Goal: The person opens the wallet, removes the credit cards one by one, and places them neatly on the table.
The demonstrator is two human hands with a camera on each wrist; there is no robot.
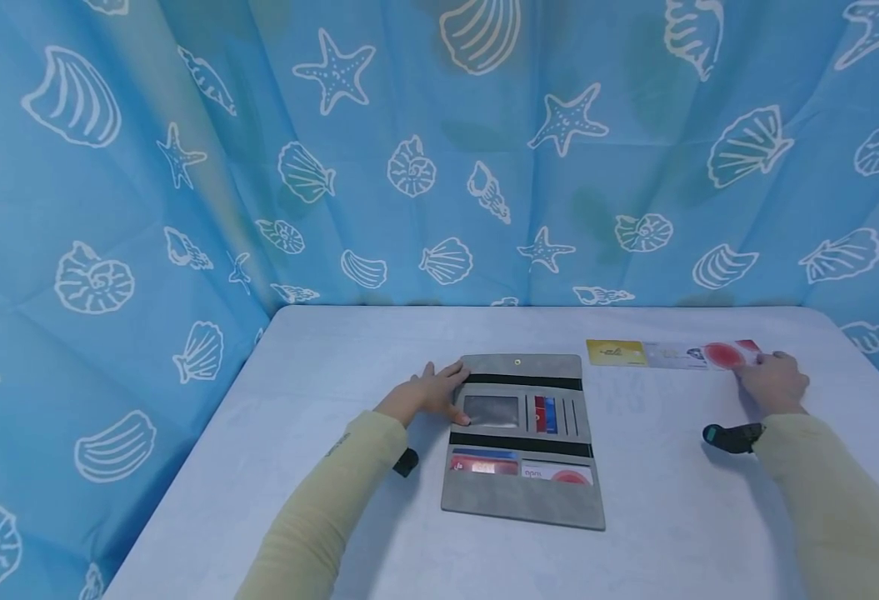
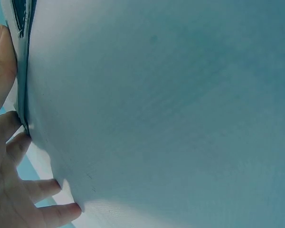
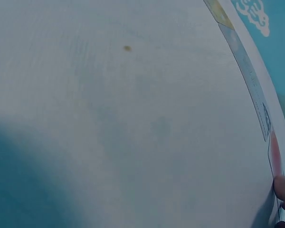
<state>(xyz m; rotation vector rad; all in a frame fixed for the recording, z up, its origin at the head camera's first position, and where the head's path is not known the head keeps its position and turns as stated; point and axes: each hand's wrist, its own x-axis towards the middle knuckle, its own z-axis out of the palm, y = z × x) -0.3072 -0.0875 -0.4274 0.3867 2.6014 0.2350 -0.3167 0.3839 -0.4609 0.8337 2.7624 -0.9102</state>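
A grey card wallet (image 1: 521,504) lies unfolded on the table, with a snap at its far edge, a clear window and several card slots. My left hand (image 1: 433,392) rests at its left edge with fingers spread, the thumb over the edge by the window. In the left wrist view the fingers (image 2: 61,216) reach past the wallet's edge. At the far right, my right hand (image 1: 775,383) pinches the right end of a white card with a red circle (image 1: 722,356). This card lies in a row with a silver-white card (image 1: 670,355) and a gold card (image 1: 616,352).
Red and blue cards (image 1: 546,414) stand in the wallet's middle slots. Its lower pockets hold a red-and-blue card (image 1: 484,462) and a white card with a red circle (image 1: 557,472). A blue shell-print curtain (image 1: 409,217) hangs behind the white table (image 1: 319,358).
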